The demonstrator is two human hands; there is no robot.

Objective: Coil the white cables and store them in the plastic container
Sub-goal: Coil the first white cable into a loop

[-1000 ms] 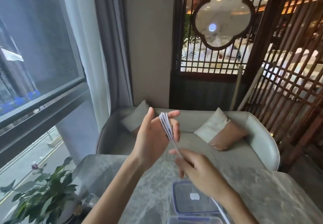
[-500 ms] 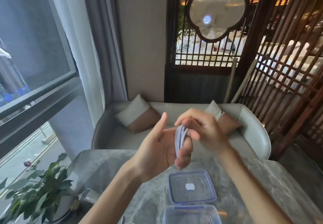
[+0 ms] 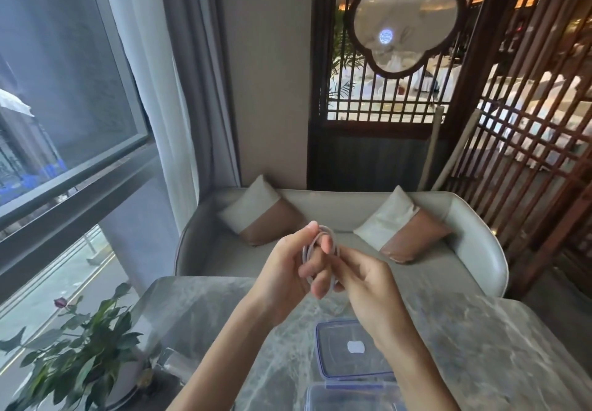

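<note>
A white cable is wound into a small coil and held in the air above the grey marble table. My left hand has its fingers through the coil and grips it. My right hand pinches the coil's right side. Below my hands lies the clear container lid with a blue rim. The clear plastic container stands at the bottom edge, partly cut off and partly behind my right forearm.
A potted plant stands at the table's left corner. Beyond the table is a grey sofa with two cushions. A window is on the left, and a wooden lattice screen on the right.
My right hand has come down from the top of the coil to its right side. Both hands sit a little lower and closer together, and the coil now shows as an open loop.
</note>
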